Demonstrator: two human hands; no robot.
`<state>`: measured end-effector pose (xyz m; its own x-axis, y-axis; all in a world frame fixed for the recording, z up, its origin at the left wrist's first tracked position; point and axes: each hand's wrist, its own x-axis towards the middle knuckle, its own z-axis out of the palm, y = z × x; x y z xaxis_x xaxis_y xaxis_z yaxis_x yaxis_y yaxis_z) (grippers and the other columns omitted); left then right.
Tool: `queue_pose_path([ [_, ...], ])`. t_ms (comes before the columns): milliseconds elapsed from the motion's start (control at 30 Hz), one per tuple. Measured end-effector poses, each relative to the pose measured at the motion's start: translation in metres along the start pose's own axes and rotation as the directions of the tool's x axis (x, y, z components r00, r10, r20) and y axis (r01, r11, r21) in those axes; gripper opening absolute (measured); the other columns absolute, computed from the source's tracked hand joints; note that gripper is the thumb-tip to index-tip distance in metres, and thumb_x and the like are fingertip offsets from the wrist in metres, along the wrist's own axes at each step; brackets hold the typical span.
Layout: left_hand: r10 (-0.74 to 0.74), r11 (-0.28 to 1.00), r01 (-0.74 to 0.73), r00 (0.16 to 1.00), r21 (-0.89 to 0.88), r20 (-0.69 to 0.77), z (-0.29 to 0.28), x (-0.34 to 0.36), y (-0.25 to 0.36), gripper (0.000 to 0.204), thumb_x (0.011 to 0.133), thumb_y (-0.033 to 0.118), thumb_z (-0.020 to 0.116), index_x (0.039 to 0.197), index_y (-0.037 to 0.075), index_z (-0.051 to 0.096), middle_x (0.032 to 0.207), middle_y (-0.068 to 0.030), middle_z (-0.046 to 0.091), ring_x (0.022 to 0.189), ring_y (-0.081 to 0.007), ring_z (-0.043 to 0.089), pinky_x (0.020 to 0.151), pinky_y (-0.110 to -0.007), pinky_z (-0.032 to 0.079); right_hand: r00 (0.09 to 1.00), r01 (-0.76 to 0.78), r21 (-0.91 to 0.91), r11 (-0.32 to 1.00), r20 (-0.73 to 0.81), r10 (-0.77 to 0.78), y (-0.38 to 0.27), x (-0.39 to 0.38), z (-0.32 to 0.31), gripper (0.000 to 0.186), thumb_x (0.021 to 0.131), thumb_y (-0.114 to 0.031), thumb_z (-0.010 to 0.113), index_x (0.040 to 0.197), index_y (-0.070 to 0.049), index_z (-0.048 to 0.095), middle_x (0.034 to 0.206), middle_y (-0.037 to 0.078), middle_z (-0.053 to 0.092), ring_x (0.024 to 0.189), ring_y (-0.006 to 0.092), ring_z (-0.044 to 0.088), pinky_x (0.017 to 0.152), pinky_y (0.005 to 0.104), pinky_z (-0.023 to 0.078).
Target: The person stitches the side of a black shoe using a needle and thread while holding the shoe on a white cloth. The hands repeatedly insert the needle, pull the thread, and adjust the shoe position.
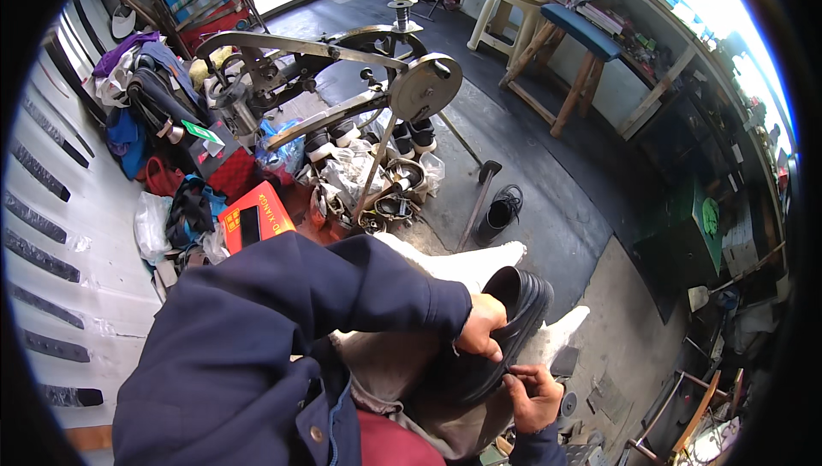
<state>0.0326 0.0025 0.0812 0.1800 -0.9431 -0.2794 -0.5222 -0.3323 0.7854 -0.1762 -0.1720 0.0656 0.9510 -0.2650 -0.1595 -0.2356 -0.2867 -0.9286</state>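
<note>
Left fingers (495,351): bent and clamped on the upper edge of a black leather shoe with a ribbed sole edge (521,327). The shoe lies tilted across my lap, directly under both hands, its opening just ahead of my left fingers.

Right fingers (521,372): just to the right of the left ones and nearer to me, thumb and forefinger drawn together against the shoe's side. Cannot tell whether they nip the edge or some slender thing; too small to make out.

Left arm in a navy cloth sleeve (368,286), running in from the left. Under the shoe and on either side of my fingers, a whitish cloth (479,265) over my lap.

Ahead of the fingers, beyond the cloth: a black lace-up shoe (497,218), upright on the dark floor. Farther ahead and to the left, a metal hand-cranked machine with a round plate-like wheel (425,89), a metal spool (402,14) standing on top. Beneath it, well apart from my fingers, a heap of shoes and clear plastic bags (355,170).

Left of the fingers, past the sleeve: a flat red cardboard box (270,209), a dark, flat rectangular object (249,226) lying on it.

Far ahead to the right: a wooden-legged stool with a blue top (582,31), beside a cream plastic stool (507,20).
</note>
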Motion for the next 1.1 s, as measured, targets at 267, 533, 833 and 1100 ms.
queue_pose_path([
  [267, -0.001, 0.988, -0.022, 0.989, -0.152, -0.149, 0.013, -0.016, 0.000, 0.032, 0.087, 0.028, 0.078, 0.090, -0.003, 0.075, 0.079, -0.0264, 0.069, 0.079, -0.0415, 0.073, 0.069, -0.046, 0.056, 0.982, 0.189, -0.467, 0.864, 0.095, -0.163, -0.027, 0.009, 0.002, 0.016, 0.092, -0.008, 0.075, 0.100, 0.001, 0.064, 0.079, 0.018, 0.070, 0.070, 0.0320, 0.071, 0.066, 0.0394, 0.055],
  [533, 0.043, 0.972, -0.078, 0.986, -0.222, -0.158, 0.014, -0.021, -0.002, 0.029, 0.090, 0.028, 0.074, 0.090, -0.002, 0.075, 0.079, -0.0258, 0.069, 0.077, -0.0415, 0.072, 0.069, -0.045, 0.055, 0.994, 0.015, -0.327, 0.945, 0.110, 0.022, -0.014, 0.021, -0.003, 0.043, 0.071, -0.013, 0.098, 0.086, 0.002, 0.059, 0.068, 0.008, 0.067, 0.061, 0.0121, 0.059, 0.059, 0.0301, 0.050],
  [833, 0.026, 0.956, -0.081, 0.981, -0.283, -0.193, 0.018, -0.023, -0.004, 0.027, 0.092, 0.027, 0.073, 0.094, 0.000, 0.075, 0.079, -0.0237, 0.070, 0.075, -0.0391, 0.072, 0.069, -0.044, 0.055, 0.998, -0.006, -0.650, 0.760, 0.040, 0.042, 0.004, 0.011, -0.022, 0.065, 0.070, -0.051, 0.095, 0.066, 0.002, 0.059, 0.053, 0.019, 0.056, 0.049, 0.0349, 0.060, 0.051, 0.0415, 0.047],
  [1100, -0.042, 0.930, -0.061, 0.962, -0.362, -0.268, 0.028, -0.024, -0.003, 0.031, 0.093, 0.031, 0.073, 0.109, 0.004, 0.073, 0.088, -0.0202, 0.074, 0.085, -0.0350, 0.074, 0.077, -0.044, 0.055, 0.994, -0.082, -0.010, 0.997, -0.069, 0.081, 0.053, -0.050, -0.028, 0.036, 0.088, -0.028, 0.085, 0.100, 0.000, 0.064, 0.074, 0.000, 0.064, 0.062, 0.0066, 0.053, 0.059, 0.0239, 0.044],
])
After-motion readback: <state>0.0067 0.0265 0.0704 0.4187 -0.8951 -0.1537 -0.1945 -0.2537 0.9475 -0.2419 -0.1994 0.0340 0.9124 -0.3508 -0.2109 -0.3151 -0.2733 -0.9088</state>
